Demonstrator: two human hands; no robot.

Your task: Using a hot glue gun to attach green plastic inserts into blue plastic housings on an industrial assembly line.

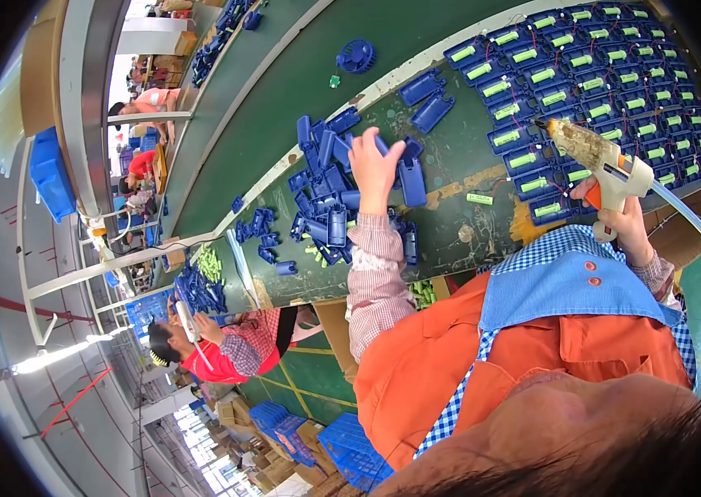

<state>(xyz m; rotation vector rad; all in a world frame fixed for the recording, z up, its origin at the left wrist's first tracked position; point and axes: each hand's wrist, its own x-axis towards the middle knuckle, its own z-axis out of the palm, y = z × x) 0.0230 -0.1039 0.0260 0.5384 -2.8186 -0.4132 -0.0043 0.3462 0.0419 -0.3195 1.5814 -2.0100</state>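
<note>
My left hand (373,170) is over a heap of blue plastic casings (327,178), its fingers curled and a blue shell (381,146) showing between thumb and fingers. In my right hand (625,222) is a hot glue gun (611,166), whitish with an orange trigger and a brown-stained front. Its dark nozzle points left, over rows of blue casings (551,209) that each bear a light green battery with thin wires. A clear glue stick (686,217) trails from the gun's back. Between the hands, a loose green battery (479,199) lies on the bench.
Two blue casings (432,112) lie apart beyond the heap. Farther off are a round blue part (356,56) and a small green board (334,81) on the green surface (301,108). At left, a co-worker (230,348) holds a white glue gun (187,321) near more casings and batteries.
</note>
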